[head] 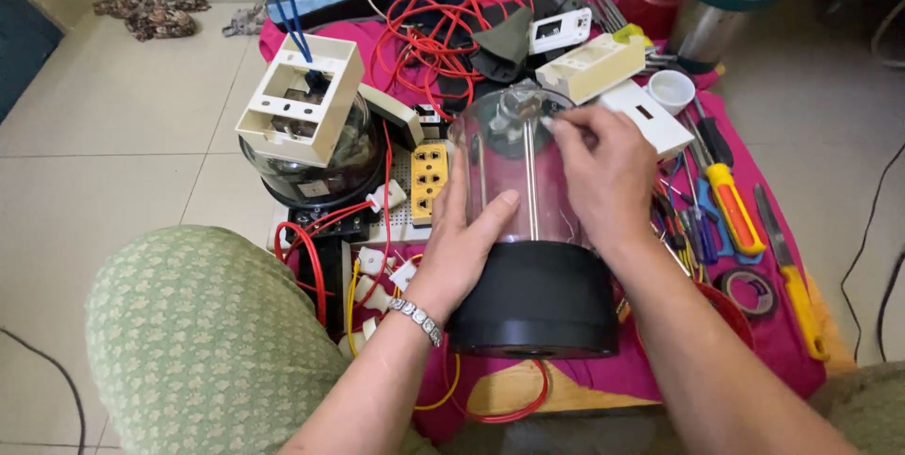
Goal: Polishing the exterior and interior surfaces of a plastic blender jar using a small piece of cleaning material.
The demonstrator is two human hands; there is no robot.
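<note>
Right hand (608,167): fingertips (558,125) are pinching closed on the metal fitting (517,101) at the top of the clear jar (514,177). Left hand (467,238): fingers are lying flat, gripping the jar's side, thumb across the front. The jar is sitting on its black base (537,299), tilted away, over the pink cloth (754,323). A yellow socket strip (429,177) is lying just left; yellow-handled screwdrivers (733,205) are lying to the right.
</note>
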